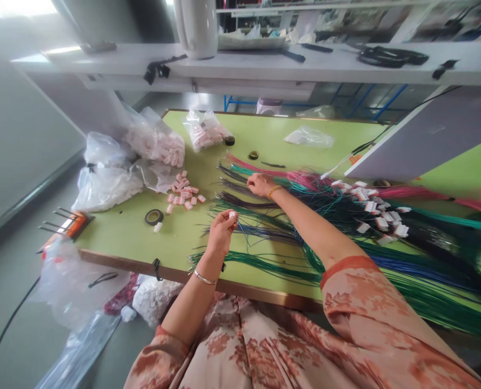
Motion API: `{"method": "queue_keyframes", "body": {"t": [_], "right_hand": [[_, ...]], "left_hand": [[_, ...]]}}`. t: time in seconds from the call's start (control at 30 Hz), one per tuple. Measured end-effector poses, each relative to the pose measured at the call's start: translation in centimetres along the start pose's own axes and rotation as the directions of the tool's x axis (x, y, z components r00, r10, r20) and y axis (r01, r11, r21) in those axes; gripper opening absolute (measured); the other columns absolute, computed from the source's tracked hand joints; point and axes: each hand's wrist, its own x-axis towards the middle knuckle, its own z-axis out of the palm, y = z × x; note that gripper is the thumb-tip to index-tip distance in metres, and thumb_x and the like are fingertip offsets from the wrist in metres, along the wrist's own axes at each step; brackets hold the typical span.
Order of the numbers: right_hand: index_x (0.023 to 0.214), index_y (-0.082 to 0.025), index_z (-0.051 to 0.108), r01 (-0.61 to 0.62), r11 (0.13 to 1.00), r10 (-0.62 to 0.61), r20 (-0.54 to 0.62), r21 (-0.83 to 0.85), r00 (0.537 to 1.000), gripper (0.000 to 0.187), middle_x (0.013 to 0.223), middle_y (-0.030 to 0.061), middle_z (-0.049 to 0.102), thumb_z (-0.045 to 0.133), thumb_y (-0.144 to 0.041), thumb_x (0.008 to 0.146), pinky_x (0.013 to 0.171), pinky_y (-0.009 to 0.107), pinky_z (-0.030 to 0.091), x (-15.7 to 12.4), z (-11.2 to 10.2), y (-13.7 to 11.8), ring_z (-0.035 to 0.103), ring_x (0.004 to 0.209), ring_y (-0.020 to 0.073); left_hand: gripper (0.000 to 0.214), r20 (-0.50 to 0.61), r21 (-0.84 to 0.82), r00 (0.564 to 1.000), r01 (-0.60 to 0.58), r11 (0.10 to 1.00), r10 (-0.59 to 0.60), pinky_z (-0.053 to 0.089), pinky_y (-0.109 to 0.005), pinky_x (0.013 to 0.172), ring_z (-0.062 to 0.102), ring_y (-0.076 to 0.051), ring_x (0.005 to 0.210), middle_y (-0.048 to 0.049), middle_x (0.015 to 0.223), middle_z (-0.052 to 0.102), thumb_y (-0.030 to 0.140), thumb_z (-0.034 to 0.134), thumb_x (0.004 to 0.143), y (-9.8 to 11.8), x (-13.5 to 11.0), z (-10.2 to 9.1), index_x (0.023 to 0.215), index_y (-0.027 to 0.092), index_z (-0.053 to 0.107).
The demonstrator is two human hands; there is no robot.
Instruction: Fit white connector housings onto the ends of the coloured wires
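Between the fingers of my left hand (221,231) is a small white connector housing (232,215), with a few thin wires trailing from it. Farther out, my right hand (260,185) has its fingertips pinched together over the dark grey wires (234,187); whether a wire is in the pinch is too small to see. Bundles of green wires (260,260), blue wires (260,232) and pink wires (252,165) lie side by side around both hands, tips pointing left. Loose pink-and-white connector housings (182,193) are heaped to the left of my hands.
Wired connectors (380,210) are piled at the right. Bags of housings (208,129) stand at the back left. A roll of black tape (153,217) lies near the left end of the green table (119,232). A white shelf (240,67) crosses above the far side.
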Motion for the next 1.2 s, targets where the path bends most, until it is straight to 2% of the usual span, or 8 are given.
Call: {"method": "queue_keyframes", "body": {"t": [0.27, 0.4, 0.57, 0.7, 0.9, 1.1, 1.2], "right_hand": [[0.111, -0.011, 0.065, 0.032, 0.991, -0.021, 0.084, -0.128, 0.996, 0.030, 0.115, 0.0225, 0.066, 0.050, -0.023, 0.087, 0.086, 0.040, 0.048, 0.6, 0.0, -0.5, 0.064, 0.100, 0.0320], [0.114, -0.013, 0.060, -0.024, 0.998, 0.027, 0.052, -0.059, 0.998, 0.030, 0.108, 0.0185, 0.069, 0.047, -0.021, 0.088, 0.082, 0.039, 0.047, 0.7, 0.0, 0.0, 0.065, 0.093, 0.0297], [0.106, -0.017, 0.063, -0.101, 0.991, 0.107, -0.062, 0.088, 0.992, 0.025, 0.099, 0.0116, 0.071, 0.042, -0.020, 0.091, 0.077, 0.030, 0.044, 1.2, 0.4, 1.0, 0.062, 0.086, 0.0218], [0.104, -0.018, 0.064, -0.149, 0.977, 0.169, -0.125, 0.151, 0.978, 0.023, 0.098, 0.0087, 0.071, 0.046, -0.019, 0.090, 0.073, 0.027, 0.042, 1.4, 0.9, 1.4, 0.060, 0.083, 0.0188], [0.106, -0.020, 0.065, -0.105, 0.987, 0.124, -0.152, 0.122, 0.981, 0.025, 0.102, 0.0062, 0.069, 0.053, -0.017, 0.084, 0.067, 0.026, 0.039, 1.1, 0.9, 1.7, 0.059, 0.081, 0.0179], [0.090, -0.020, 0.071, 0.040, 0.995, -0.026, -0.145, 0.094, 0.989, 0.017, 0.100, 0.0061, 0.068, 0.056, -0.023, 0.085, 0.073, 0.027, 0.042, 0.8, 0.5, 1.0, 0.060, 0.086, 0.0182], [0.089, -0.019, 0.072, 0.034, 0.996, -0.021, -0.158, 0.082, 0.987, 0.017, 0.099, 0.0067, 0.068, 0.056, -0.024, 0.085, 0.072, 0.027, 0.042, 0.9, 0.4, 0.5, 0.060, 0.087, 0.0189]], "left_hand": [[0.032, -0.002, -0.006, 1.000, -0.002, 1.000, 0.002, 0.040, -0.022, 0.063, 0.055, -0.008, 0.069, -0.0021, 0.082, 0.065, 0.020, 0.084, 0.059, -0.2, 0.1, -0.1, 0.084, 0.014, 0.066], [0.032, 0.002, -0.012, 1.000, 0.003, 1.000, -0.003, 0.040, -0.022, 0.063, 0.055, -0.008, 0.069, -0.0019, 0.082, 0.065, 0.021, 0.084, 0.059, -0.2, 0.0, 0.0, 0.084, 0.014, 0.066], [0.032, 0.000, -0.019, 1.000, 0.006, 1.000, -0.006, 0.040, -0.022, 0.063, 0.055, -0.008, 0.069, -0.0022, 0.082, 0.065, 0.021, 0.084, 0.058, -0.2, -0.1, 0.0, 0.084, 0.014, 0.066], [0.032, -0.004, -0.014, 1.000, 0.014, 1.000, -0.014, 0.040, -0.023, 0.064, 0.055, -0.008, 0.070, -0.0023, 0.083, 0.065, 0.020, 0.084, 0.059, -0.1, -0.1, 0.0, 0.085, 0.014, 0.066], [0.034, 0.001, -0.010, 1.000, 0.017, 1.000, -0.017, 0.040, -0.022, 0.063, 0.055, -0.008, 0.069, -0.0019, 0.082, 0.066, 0.021, 0.085, 0.058, -0.2, 0.0, 0.0, 0.086, 0.014, 0.066], [0.033, 0.002, -0.013, 1.000, 0.015, 1.000, -0.015, 0.041, -0.021, 0.062, 0.056, -0.008, 0.069, -0.0025, 0.082, 0.066, 0.020, 0.085, 0.059, -0.2, -0.1, 0.0, 0.086, 0.014, 0.066], [0.033, -0.007, -0.017, 1.000, 0.015, 1.000, -0.015, 0.041, -0.021, 0.061, 0.056, -0.007, 0.068, -0.0023, 0.081, 0.066, 0.019, 0.084, 0.059, -0.2, -0.1, 0.0, 0.085, 0.014, 0.066]]}}
